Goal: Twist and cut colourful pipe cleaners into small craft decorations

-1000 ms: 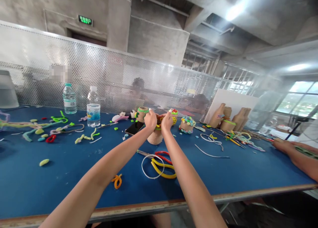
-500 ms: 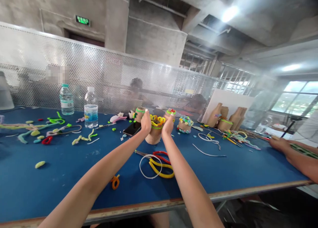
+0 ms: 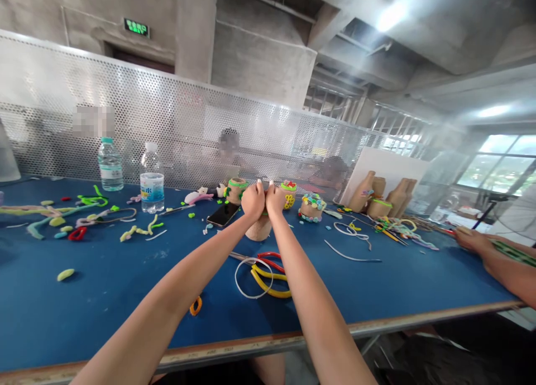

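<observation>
Both of my hands meet over the rim of a tan jar (image 3: 258, 232) that looks twine-wrapped and stands upright on the table. My left hand (image 3: 253, 201) is closed at the rim's left side, thumb up. Close beside it, my right hand (image 3: 275, 198) is closed on the right side. Together they hide the rim and its yellow looped trim. Just in front lie scissors with red and yellow handles (image 3: 272, 284) and a white ring of cord (image 3: 238, 284). Decorated jars stand behind: one with green trim (image 3: 237, 190), one with yellow loops (image 3: 289, 197), one with pastel pompoms (image 3: 312, 208).
A phone (image 3: 223, 214) lies left of the jar. Two water bottles (image 3: 152, 186) (image 3: 110, 170) stand farther left among pipe-cleaner pieces (image 3: 140, 229). Tan bottles (image 3: 363, 194) lean near a white board at right. Another person's hand (image 3: 469, 238) rests at the right edge.
My hands have come closer together over the jar's rim, covering the yellow looped trim seen earlier. The jar behind with yellow loops now shows more. The camera view has shifted slightly.
</observation>
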Demonstrator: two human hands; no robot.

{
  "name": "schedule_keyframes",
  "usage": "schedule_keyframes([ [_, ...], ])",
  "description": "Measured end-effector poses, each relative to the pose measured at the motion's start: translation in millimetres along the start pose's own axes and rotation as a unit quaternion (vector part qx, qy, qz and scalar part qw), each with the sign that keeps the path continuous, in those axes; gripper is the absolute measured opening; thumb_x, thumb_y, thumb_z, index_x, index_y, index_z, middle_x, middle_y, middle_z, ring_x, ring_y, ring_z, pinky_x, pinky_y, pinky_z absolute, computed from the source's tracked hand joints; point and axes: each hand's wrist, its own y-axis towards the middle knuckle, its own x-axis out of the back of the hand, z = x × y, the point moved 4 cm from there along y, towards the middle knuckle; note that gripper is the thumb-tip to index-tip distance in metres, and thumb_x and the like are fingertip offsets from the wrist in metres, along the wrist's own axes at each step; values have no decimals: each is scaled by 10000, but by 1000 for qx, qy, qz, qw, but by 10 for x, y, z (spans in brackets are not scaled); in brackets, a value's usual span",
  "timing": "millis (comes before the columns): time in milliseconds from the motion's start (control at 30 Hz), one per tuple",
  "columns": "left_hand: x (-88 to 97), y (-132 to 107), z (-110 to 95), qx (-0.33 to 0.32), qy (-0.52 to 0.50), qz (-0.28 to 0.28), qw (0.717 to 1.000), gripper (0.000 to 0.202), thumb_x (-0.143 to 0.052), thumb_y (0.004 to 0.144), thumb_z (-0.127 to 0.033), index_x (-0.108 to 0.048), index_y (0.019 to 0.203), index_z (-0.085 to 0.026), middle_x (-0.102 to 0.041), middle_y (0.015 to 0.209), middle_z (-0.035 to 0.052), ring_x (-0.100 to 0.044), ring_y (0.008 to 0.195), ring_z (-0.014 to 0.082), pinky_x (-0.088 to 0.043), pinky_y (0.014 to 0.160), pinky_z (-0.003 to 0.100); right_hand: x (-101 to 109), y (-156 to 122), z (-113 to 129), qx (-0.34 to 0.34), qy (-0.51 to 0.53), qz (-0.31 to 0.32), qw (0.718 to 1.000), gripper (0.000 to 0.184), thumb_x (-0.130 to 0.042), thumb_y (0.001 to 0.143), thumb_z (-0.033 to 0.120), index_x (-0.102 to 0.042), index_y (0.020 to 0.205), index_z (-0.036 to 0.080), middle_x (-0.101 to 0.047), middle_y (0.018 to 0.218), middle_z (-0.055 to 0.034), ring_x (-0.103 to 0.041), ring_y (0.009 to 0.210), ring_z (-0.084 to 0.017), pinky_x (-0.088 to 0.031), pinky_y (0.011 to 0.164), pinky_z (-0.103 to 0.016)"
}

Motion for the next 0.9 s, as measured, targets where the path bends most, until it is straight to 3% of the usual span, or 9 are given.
schedule_keyframes([
  [167,100,221,178,20,-58,78,995,529,-194,939,-431,-564,1155,-122,-644,1122,133,-628,965,216,-485,805,313,122,88,-158,11,67,58,996,602,-103,954,380,-638,1024,113,-692,1001,-143,-652,913,-193,-483,743,-274],
  [233,178,297,221,10,-64,117,991,467,-272,925,-398,-543,1194,-129,-629,1159,125,-628,975,204,-493,798,307,228,93,-190,27,79,92,992,473,-243,939,370,-625,1066,120,-674,1070,-119,-633,957,-181,-479,748,-252],
  [367,249,411,161,-49,-30,210,976,309,-596,756,-255,-654,1041,-150,-680,1046,89,-632,945,199,-488,807,278,352,104,-144,39,58,198,978,184,-622,737,276,-707,824,137,-715,859,-68,-640,799,-189,-478,669,-252],
  [467,192,497,12,-94,29,277,956,258,-692,600,-121,-722,848,-182,-716,852,42,-644,837,205,-490,786,281,321,151,-60,22,31,270,962,44,-675,639,150,-711,663,144,-683,632,-28,-611,615,-165,-472,577,-253],
  [533,132,545,-88,-111,73,304,943,224,-704,526,-63,-731,701,-201,-706,723,20,-643,787,219,-483,792,296,282,197,-21,12,17,286,958,85,-660,602,70,-695,589,147,-627,507,-2,-583,535,-156,-473,553,-265],
  [700,25,586,-181,-110,150,284,940,188,-699,472,-23,-661,472,-207,-642,549,17,-631,843,256,-447,848,304,256,259,-27,-11,15,263,965,199,-576,611,-10,-635,516,154,-599,486,3,-586,515,-167,-507,548,-310],
  [900,-11,571,-55,-63,111,216,968,155,-730,586,-134,-629,479,-183,-597,506,6,-630,781,221,-475,785,287,292,253,-19,-38,13,272,961,222,-555,616,-29,-617,499,149,-594,469,-4,-608,515,-165,-525,523,-285],
])
